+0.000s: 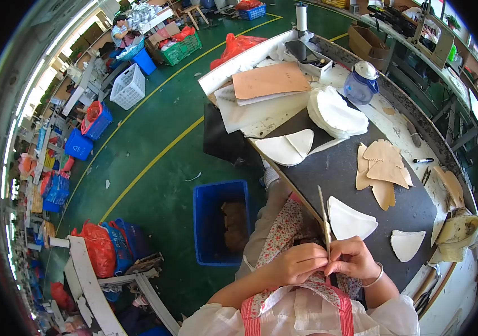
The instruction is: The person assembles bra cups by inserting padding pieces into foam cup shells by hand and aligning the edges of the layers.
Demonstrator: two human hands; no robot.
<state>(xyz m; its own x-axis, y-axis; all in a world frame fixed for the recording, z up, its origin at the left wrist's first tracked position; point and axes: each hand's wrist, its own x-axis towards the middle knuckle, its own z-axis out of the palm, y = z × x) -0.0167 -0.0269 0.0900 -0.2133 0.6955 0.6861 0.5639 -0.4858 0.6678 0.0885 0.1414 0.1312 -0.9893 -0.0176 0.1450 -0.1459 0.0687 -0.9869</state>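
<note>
My left hand (304, 262) and my right hand (353, 259) are close together in front of my chest, fingers pinched on a thin tan piece (324, 215) seen edge-on and pointing away from me. Just beyond my right hand lies a white curved piece (351, 219) on the black mat (340, 176). Another white piece (407, 245) rests to the right. Several tan cut pieces (383, 165) overlap farther back on the mat. A stack of white pieces (335, 111) and a white piece with a seam line (286, 147) lie toward the far side.
Brown sheets (270, 81), a blue-and-clear jug (360, 84) and a thread spool (302, 18) stand at the far end. Scissors (425, 299) and a cloth-covered item (456, 235) are right. A blue bin (221, 223) is on the floor at left. A person (120, 32) sits far back.
</note>
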